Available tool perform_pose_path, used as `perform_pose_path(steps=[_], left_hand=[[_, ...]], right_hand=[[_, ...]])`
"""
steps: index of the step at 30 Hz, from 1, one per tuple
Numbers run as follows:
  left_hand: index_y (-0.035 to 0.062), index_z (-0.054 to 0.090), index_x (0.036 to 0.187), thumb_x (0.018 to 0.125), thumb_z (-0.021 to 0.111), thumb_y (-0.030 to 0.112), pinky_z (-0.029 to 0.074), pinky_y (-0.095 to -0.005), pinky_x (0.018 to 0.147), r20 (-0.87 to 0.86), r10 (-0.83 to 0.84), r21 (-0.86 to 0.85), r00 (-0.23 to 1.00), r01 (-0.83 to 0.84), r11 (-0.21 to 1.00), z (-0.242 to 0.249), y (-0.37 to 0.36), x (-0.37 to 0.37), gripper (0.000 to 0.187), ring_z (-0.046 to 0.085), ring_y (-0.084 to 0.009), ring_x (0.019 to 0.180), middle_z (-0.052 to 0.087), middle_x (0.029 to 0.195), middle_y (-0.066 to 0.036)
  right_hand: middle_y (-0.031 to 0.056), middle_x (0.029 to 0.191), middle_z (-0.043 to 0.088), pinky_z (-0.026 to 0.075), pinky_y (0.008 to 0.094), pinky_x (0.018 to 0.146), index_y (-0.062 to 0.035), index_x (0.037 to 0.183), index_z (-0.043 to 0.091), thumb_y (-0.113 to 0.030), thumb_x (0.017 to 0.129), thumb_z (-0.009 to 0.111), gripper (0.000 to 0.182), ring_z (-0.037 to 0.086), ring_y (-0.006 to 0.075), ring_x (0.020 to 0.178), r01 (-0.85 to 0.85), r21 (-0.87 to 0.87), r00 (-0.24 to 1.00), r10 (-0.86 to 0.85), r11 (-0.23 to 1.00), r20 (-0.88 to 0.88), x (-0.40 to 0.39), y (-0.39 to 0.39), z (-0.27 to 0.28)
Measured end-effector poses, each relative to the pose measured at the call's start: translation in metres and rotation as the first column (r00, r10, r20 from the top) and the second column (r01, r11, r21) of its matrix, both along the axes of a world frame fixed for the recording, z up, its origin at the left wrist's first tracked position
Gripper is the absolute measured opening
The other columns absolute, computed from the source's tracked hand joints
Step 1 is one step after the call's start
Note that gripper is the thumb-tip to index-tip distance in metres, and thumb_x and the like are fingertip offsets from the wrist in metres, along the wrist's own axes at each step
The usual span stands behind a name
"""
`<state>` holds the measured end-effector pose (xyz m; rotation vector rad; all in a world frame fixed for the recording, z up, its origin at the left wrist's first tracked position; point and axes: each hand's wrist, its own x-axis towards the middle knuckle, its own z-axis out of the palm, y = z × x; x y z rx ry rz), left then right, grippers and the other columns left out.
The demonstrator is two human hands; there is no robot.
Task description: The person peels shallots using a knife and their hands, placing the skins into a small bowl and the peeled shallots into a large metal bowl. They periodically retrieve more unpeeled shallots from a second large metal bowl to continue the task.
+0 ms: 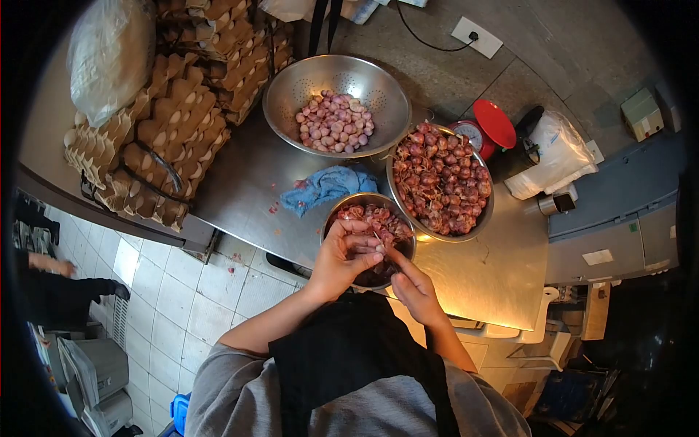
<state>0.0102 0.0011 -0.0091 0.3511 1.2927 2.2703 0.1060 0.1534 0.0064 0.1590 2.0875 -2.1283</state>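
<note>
My left hand (344, 256) is closed over a small steel bowl (325, 231), its fingers pinching what looks like a shallot, mostly hidden. Thumb and forefinger of my right hand (413, 284) meet the left fingertips there, closed on something too small to make out. Reddish papery skins (392, 224) lie in the bowl below. To the right, a larger steel bowl is heaped with unpeeled red shallots (440, 178). Behind, a steel colander (284, 120) holds peeled pinkish shallots (336, 125). A crumpled blue cloth (328, 187) lies between colander and small bowl.
Stacked egg trays (171, 127) and a plastic bag (109, 62) stand at the left of the steel table (502, 269). A red scale (495, 124) and a white bag (553, 156) are at the back right. Another person's leg (80, 295) shows at far left.
</note>
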Motion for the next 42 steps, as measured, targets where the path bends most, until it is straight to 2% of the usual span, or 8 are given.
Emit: perform_pose_path(steps=[5, 9, 14, 20, 24, 29, 35, 42], left_hand=[[0.003, 0.036, 0.107, 0.074, 0.062, -0.006, 0.046, -0.024, 0.077, -0.041, 0.027, -0.06, 0.999, -0.029, 0.998, 0.004, 0.001, 0.003, 0.044, 0.056, -0.0129, 0.086, 0.057, 0.092, -0.01], [0.0034, 0.035, 0.107, 0.074, 0.062, -0.007, 0.046, -0.0239, 0.077, -0.05, 0.028, -0.051, 0.998, -0.031, 0.998, 0.007, 0.002, 0.006, 0.044, 0.056, -0.0126, 0.084, 0.057, 0.092, -0.01], [0.0044, 0.035, 0.106, 0.074, 0.061, -0.006, 0.046, -0.0243, 0.076, -0.062, 0.038, -0.053, 0.997, -0.041, 0.998, 0.007, 0.001, 0.007, 0.043, 0.056, -0.0127, 0.084, 0.056, 0.095, -0.01], [0.0051, 0.035, 0.105, 0.074, 0.062, -0.007, 0.046, -0.0246, 0.078, -0.027, 0.054, 0.0, 0.998, -0.054, 0.999, 0.006, 0.002, 0.007, 0.042, 0.056, -0.0136, 0.087, 0.056, 0.097, -0.012], [0.0066, 0.035, 0.108, 0.075, 0.06, -0.007, 0.045, -0.0288, 0.084, 0.041, 0.026, 0.052, 0.999, -0.028, 0.998, 0.008, 0.001, 0.005, 0.043, 0.057, -0.0173, 0.091, 0.058, 0.099, -0.014], [0.0055, 0.036, 0.107, 0.076, 0.058, -0.008, 0.045, -0.0271, 0.084, 0.163, -0.018, 0.141, 0.987, -0.005, 0.99, 0.008, 0.001, 0.002, 0.041, 0.056, -0.0168, 0.094, 0.057, 0.099, -0.014], [0.006, 0.035, 0.109, 0.074, 0.06, -0.006, 0.045, -0.0258, 0.081, 0.077, 0.03, 0.089, 0.997, -0.036, 0.995, 0.004, 0.001, -0.001, 0.044, 0.056, -0.0153, 0.092, 0.057, 0.099, -0.013], [0.0072, 0.034, 0.111, 0.071, 0.061, -0.008, 0.044, -0.0271, 0.08, 0.052, 0.06, 0.048, 0.997, -0.063, 0.997, 0.0, 0.001, -0.002, 0.05, 0.057, -0.0168, 0.088, 0.058, 0.096, -0.012]], right_hand=[[-0.0026, 0.078, 0.047, 0.032, 0.0173, 0.055, -0.0027, 0.129, 0.036, -0.021, 0.092, 0.042, 0.042, 0.038, 0.0041, 0.06, 0.049, 0.099, 0.995, -0.039, 0.994, -0.097, -0.001, -0.003, -0.007], [0.0056, 0.104, 0.053, 0.038, 0.0218, 0.077, -0.0019, 0.129, 0.035, -0.021, 0.092, 0.042, 0.043, 0.049, 0.0109, 0.087, 0.052, -0.024, 0.995, -0.05, 0.998, 0.09, 0.006, 0.004, -0.004], [0.0102, 0.126, 0.043, 0.03, 0.0249, 0.094, -0.0017, 0.13, 0.034, -0.022, 0.092, 0.041, 0.043, 0.041, 0.0161, 0.113, 0.033, 0.116, 0.998, -0.025, 0.993, -0.066, 0.002, -0.002, 0.0], [0.0084, 0.125, 0.043, 0.032, 0.0241, 0.091, -0.0023, 0.131, 0.032, -0.02, 0.092, 0.04, 0.044, 0.042, 0.0138, 0.109, 0.06, -0.06, 0.998, -0.062, 0.996, -0.027, 0.0, 0.0, -0.001], [0.0058, 0.12, 0.046, 0.038, 0.0192, 0.072, -0.0044, 0.132, 0.031, -0.018, 0.092, 0.04, 0.043, 0.046, 0.0069, 0.083, 0.096, -0.148, 0.995, -0.096, 0.984, 0.004, -0.002, 0.008, -0.007], [0.0037, 0.111, 0.05, 0.035, 0.0166, 0.057, -0.0077, 0.133, 0.031, -0.017, 0.092, 0.04, 0.043, 0.039, 0.0037, 0.065, 0.077, -0.004, 0.997, -0.077, 0.997, 0.001, -0.002, 0.006, 0.004], [0.0136, 0.112, 0.054, 0.043, 0.026, 0.067, -0.0081, 0.132, 0.033, -0.019, 0.09, 0.044, 0.044, 0.058, 0.0177, 0.08, 0.113, 0.452, 0.942, 0.049, 0.885, -0.331, -0.009, 0.0, -0.007], [0.0207, 0.119, 0.049, 0.043, 0.0293, 0.08, -0.0092, 0.129, 0.037, -0.019, 0.089, 0.045, 0.042, 0.056, 0.029, 0.099, 0.034, 0.652, 0.99, 0.065, 0.757, -0.127, -0.009, -0.005, 0.019]])
